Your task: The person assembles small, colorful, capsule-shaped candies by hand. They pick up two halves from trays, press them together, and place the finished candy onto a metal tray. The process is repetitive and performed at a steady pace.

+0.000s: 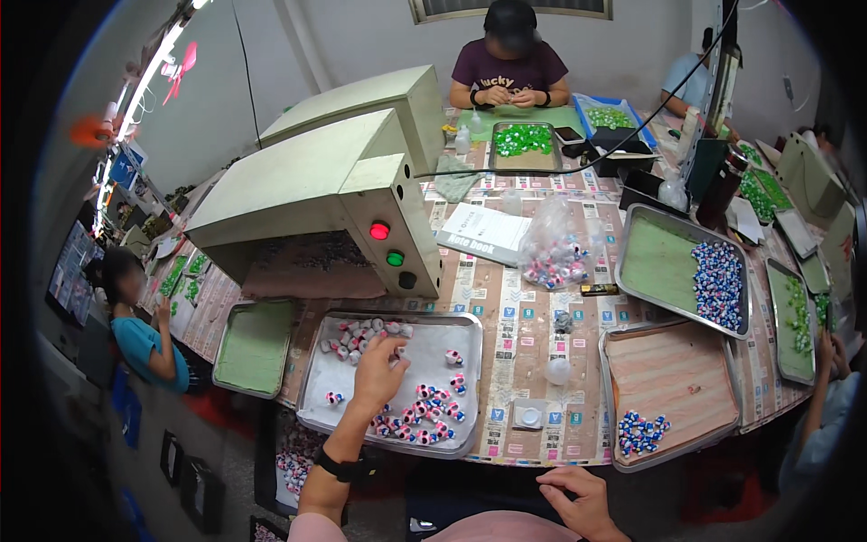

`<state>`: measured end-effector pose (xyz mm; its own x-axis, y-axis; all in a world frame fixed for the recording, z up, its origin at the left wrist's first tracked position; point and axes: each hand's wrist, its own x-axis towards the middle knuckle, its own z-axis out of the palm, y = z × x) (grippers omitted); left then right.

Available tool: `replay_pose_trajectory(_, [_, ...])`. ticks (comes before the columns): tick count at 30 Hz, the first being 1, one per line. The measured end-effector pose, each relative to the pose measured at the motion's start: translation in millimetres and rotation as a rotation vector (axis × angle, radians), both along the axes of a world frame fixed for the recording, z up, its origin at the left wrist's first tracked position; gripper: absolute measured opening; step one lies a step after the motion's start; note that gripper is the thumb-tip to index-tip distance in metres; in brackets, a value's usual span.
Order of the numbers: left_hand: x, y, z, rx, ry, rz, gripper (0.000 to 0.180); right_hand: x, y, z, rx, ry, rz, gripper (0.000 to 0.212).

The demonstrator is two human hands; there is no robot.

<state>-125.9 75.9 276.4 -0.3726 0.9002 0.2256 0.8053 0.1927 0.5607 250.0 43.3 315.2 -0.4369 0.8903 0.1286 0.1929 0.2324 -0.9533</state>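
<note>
My left hand reaches over the metal tray lined with white paper. Its thumb and forefinger are bent and apart, beside a cluster of small white-and-grey pieces with pink parts at the tray's far side. Nearer in the same tray lie several small pink, white and blue figure-like pieces, with a single one off to the left. My right hand hovers low at the table's front edge, fingers curled and thumb close to the forefinger. Whatever is in that pinch, if anything, is too small to make out.
Behind the tray stands a beige machine with red and green lights. To the right are a plastic bag of pieces, a small white cup, a square holder and two stacked trays. Other people work around the table.
</note>
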Motion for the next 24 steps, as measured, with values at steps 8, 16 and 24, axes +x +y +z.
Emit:
replay_pose_trajectory(8, [12.4,-1.5,-20.6,-0.26,0.338,0.087,0.047,-3.0,-1.0,-14.1,-0.063,-0.022,0.072,0.016])
replay_pose_trajectory(16, [-32.1,-7.6,-27.1,0.14,-0.575,0.06,0.02,-1.1,-3.5,-12.0,-0.082,-0.049,0.045,0.016])
replay_pose_trajectory(24, [-51.4,-56.3,7.3,0.417,-2.118,0.109,0.023,-0.9,-0.7,-18.6,-0.061,-0.06,0.003,0.015])
